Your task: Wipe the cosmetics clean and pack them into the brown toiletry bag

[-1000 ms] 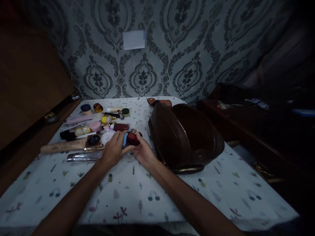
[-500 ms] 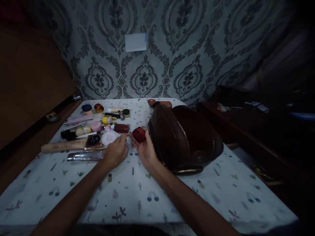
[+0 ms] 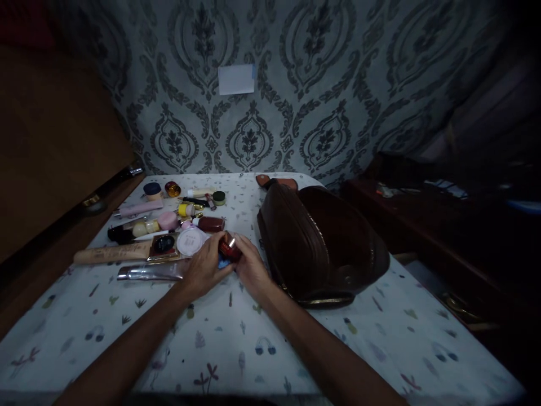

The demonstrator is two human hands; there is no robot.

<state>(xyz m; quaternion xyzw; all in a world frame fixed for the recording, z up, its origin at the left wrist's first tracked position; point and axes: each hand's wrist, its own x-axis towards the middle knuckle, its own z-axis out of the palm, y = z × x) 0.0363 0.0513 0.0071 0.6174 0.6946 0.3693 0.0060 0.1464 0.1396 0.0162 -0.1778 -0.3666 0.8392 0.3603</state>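
Observation:
Between my hands is a small glossy dark-red bottle (image 3: 229,248) with pale lettering. My left hand (image 3: 205,269) grips it from the left, fingers over its edge. On the other side my right hand (image 3: 252,266) holds it, thumb on top and fingers curled beneath. A bit of something blue (image 3: 224,262) shows at my left fingers; its kind is unclear. Just left of my left hand lie a round white compact (image 3: 190,241) and a silvery tube (image 3: 150,272). To the right of my right hand rests a dark brown leather bag (image 3: 291,242) with its zip undone.
Several cosmetics, among them a beige tube (image 3: 112,253), a pink jar (image 3: 168,220) and a green-lidded pot (image 3: 218,198), lie on the left of the patterned tablecloth (image 3: 228,349). A wooden panel (image 3: 54,141) borders the left; dark furniture (image 3: 406,225) stands right.
My right hand has brought the red bottle left and down toward my left hand, turning it. My left hand has moved right and now grips it too.

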